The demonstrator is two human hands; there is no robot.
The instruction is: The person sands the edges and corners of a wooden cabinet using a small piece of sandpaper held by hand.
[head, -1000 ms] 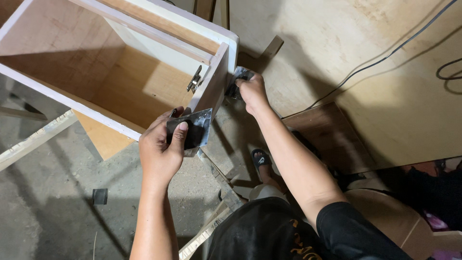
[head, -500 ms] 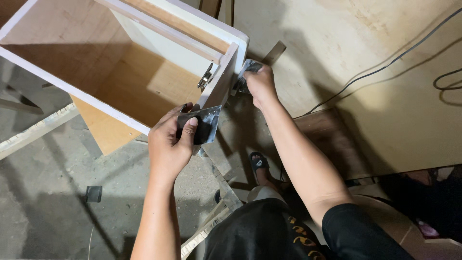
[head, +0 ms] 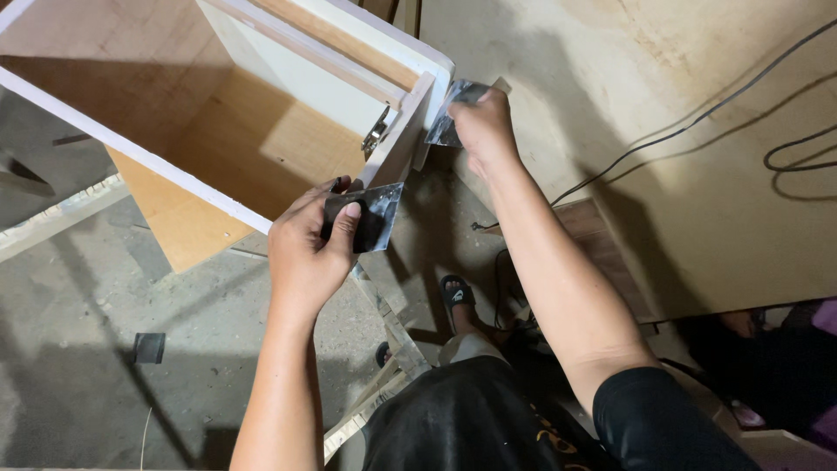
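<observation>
A wooden cabinet box [head: 218, 139] with white edges lies open toward me on the floor. My left hand [head: 309, 249] grips a shiny square metal plate [head: 377, 218] against the cabinet's near corner. My right hand [head: 484, 126] holds a second metal plate [head: 449, 118] against the cabinet's far corner edge. A small metal hinge clip [head: 377, 135] sits inside the cabinet wall between the two plates.
A large plywood sheet [head: 663, 148] lies to the right with black cables [head: 785, 157] across it. My sandalled foot [head: 455, 296] stands on the concrete floor below the cabinet. A wood strip [head: 384, 384] runs near it. A small dark square [head: 150, 347] lies at left.
The view has shifted slightly. Both hands stay on their plates at the cabinet corners; the right hand has moved a little farther up along the edge.
</observation>
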